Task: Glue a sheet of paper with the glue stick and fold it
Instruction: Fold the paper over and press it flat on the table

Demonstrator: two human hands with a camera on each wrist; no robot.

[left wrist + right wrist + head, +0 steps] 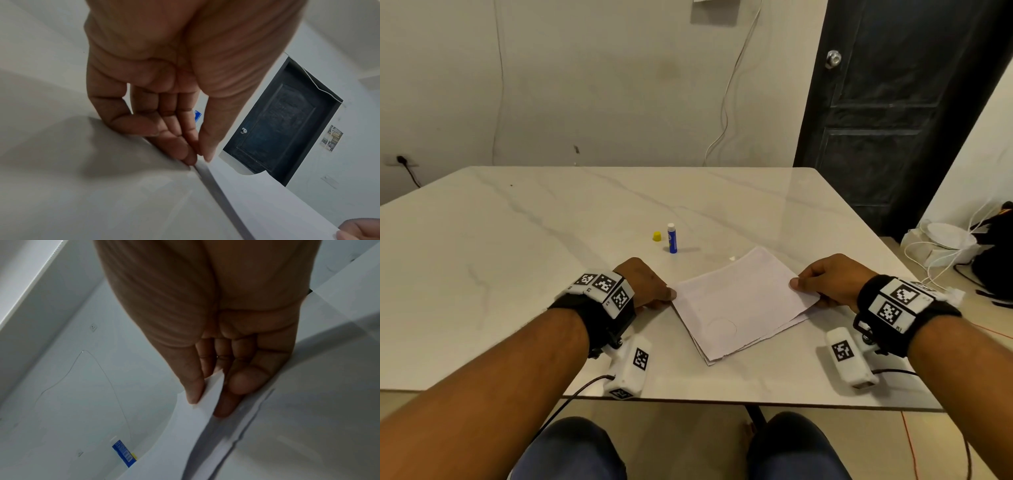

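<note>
A white sheet of paper (736, 301) lies on top of a small stack of sheets (714, 359) on the marble table (517, 257). My left hand (668, 295) pinches the top sheet's left corner; the left wrist view shows thumb and fingers (190, 158) meeting on the paper (267, 203). My right hand (799, 285) pinches the right corner, thumb on top. In the right wrist view that sheet (185, 434) is raised off the stack (252, 418). The blue glue stick (672, 238) stands uncapped behind the paper, with its yellow cap (656, 236) just to its left.
The table's near edge (722, 403) runs just in front of the paper. White cables and a black bag (993, 260) lie on the floor at the right. A dark door (887, 113) stands behind the table's far right corner.
</note>
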